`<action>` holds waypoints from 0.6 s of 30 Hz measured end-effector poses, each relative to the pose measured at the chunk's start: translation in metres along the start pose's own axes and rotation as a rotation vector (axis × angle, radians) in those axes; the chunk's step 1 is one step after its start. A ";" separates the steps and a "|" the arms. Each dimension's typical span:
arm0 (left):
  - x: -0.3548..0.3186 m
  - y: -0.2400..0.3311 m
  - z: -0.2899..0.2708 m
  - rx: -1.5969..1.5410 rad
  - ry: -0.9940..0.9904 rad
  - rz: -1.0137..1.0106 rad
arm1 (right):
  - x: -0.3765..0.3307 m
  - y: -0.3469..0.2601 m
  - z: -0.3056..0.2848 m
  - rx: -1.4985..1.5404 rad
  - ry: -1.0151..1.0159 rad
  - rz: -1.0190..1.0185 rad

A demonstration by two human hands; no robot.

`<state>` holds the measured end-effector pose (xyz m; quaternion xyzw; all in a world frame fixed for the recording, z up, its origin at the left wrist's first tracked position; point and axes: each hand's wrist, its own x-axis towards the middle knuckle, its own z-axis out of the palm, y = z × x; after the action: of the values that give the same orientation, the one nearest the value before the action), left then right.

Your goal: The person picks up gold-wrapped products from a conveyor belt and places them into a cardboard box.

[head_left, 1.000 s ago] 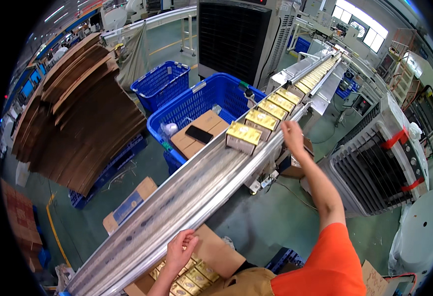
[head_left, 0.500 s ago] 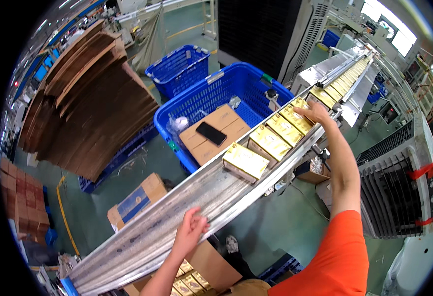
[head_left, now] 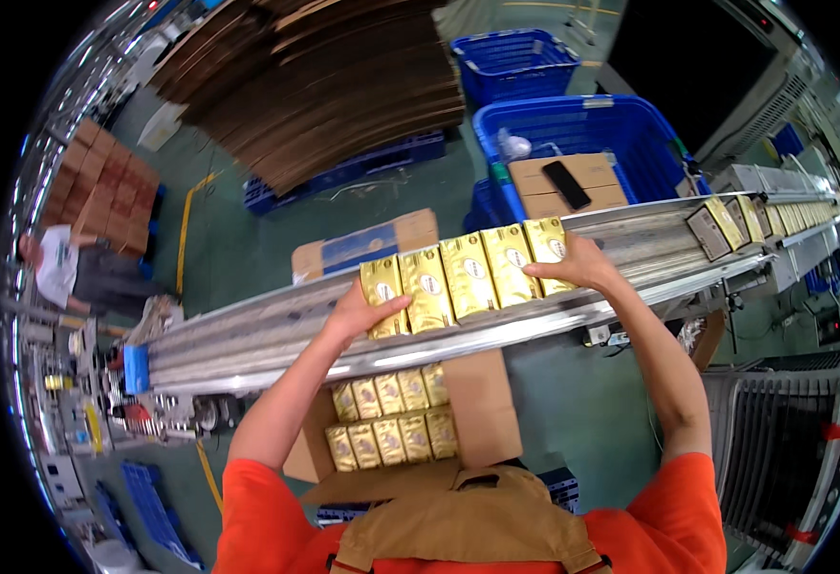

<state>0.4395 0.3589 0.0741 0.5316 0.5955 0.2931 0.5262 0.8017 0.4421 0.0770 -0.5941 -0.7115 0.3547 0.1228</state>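
A row of several gold packs [head_left: 468, 275] stands side by side over the metal conveyor [head_left: 276, 330], pressed together between my two hands. My left hand [head_left: 355, 314] closes on the row's left end, its thumb across the front of the end pack. At the other end, my right hand [head_left: 578, 265] grips the last pack with thumb and fingers. Whether the row rests on the conveyor or is lifted a little, I cannot tell. Just below, on the near side, an open carton [head_left: 482, 407] holds two rows of the same gold packs [head_left: 391, 442].
More gold packs [head_left: 714, 230] sit farther right along the conveyor. Behind it stands a blue basket [head_left: 621, 120] holding a carton with a black phone [head_left: 567, 185] on top. Flattened cardboard [head_left: 334, 86] is stacked on a blue pallet. A person [head_left: 66, 268] is at far left.
My view has turned toward the carton. Both hands have come together around a row of packs, which has moved left along the conveyor. My left hand was empty before.
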 end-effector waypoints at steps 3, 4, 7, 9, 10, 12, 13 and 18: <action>-0.048 -0.015 -0.037 -0.059 0.155 -0.049 | -0.011 -0.046 0.048 0.101 0.072 -0.077; -0.066 -0.022 -0.047 -0.018 0.220 -0.023 | -0.019 -0.060 0.064 0.131 0.102 -0.094; -0.133 -0.043 -0.072 0.171 0.553 0.034 | -0.067 -0.120 0.094 0.204 0.212 -0.090; -0.182 -0.046 -0.082 0.163 0.658 0.055 | -0.107 -0.140 0.120 0.222 0.305 -0.173; -0.205 -0.046 -0.083 0.088 0.678 0.151 | -0.130 -0.146 0.139 0.241 0.381 -0.184; -0.251 -0.080 -0.083 0.140 0.714 0.152 | -0.173 -0.142 0.178 0.359 0.364 -0.202; -0.271 -0.089 -0.075 0.094 0.707 0.119 | -0.194 -0.140 0.195 0.433 0.295 -0.116; -0.279 -0.208 -0.050 -0.016 0.602 -0.049 | -0.200 -0.135 0.305 0.781 0.167 0.066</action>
<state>0.2917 0.0517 -0.0133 0.4019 0.7351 0.4294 0.3372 0.5705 0.1407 -0.0054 -0.5521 -0.4912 0.5527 0.3853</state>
